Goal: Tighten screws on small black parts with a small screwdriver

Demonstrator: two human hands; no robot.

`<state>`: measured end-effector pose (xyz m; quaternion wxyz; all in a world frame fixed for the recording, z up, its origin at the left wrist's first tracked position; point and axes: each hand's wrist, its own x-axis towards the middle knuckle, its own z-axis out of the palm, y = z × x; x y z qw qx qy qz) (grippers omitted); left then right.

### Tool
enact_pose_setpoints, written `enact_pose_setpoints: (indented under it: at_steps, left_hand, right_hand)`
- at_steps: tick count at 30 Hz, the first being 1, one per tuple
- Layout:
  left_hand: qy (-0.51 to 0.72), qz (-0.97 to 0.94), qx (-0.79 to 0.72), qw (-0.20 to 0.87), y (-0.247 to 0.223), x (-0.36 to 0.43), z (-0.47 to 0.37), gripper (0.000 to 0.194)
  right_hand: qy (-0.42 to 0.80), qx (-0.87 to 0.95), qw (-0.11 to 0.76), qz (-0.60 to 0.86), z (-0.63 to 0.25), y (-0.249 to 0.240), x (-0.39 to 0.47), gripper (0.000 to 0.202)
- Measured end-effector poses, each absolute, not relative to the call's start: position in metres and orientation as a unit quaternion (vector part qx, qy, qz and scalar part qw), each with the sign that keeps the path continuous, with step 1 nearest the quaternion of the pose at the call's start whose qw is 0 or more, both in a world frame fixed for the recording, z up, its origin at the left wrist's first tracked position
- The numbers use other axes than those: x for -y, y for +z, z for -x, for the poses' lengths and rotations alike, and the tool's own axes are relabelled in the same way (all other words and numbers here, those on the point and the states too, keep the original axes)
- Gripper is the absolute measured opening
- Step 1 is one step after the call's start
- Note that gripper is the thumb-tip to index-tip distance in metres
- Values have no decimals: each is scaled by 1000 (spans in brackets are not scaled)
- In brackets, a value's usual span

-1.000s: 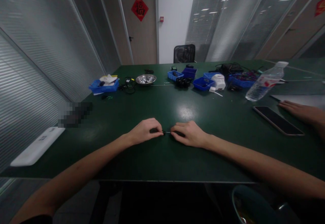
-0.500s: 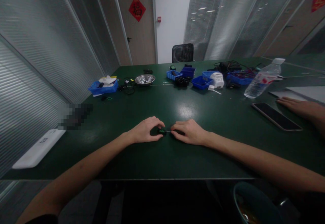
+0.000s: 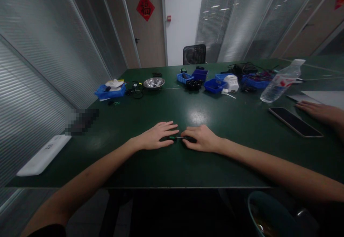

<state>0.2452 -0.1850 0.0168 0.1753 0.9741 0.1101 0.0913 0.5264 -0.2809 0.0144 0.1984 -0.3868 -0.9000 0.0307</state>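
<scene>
While the two hands faced each other low over the bench point(image 3: 134, 172), the right hand point(image 3: 202, 139) pinched the dark handle of one slim tool, perhaps a screwdriver point(image 3: 191, 140), its single thin shaft pointing toward the left fingers, likely to line up with the piece there. The left hand point(image 3: 153, 136) had its fingers spread wide; one small dark part point(image 3: 172, 138) with a green patch lay between thumb and forefinger, though whether they touched it could not be told. Right of the fingers lay one phone point(image 3: 295, 122), with another person's hand point(image 3: 319, 112) past it, then one bottle point(image 3: 282, 83). Beyond the fingers, one blue tray point(image 3: 113, 94) sat leftward, one metal bowl point(image 3: 154, 87) nearer the middle, and five more blue trays point(image 3: 214, 89) rightward, presumably to sort small items. One chair point(image 3: 194, 55) stood farthest.
</scene>
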Motion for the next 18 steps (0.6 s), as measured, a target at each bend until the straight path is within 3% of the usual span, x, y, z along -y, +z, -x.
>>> enact_pose_setpoints:
  at_steps: [18]
  left_hand:
    - [78,-978,-112,159,15,184,-244,55]
  right_hand:
    - [35,909,188,369,-526,16,281,30]
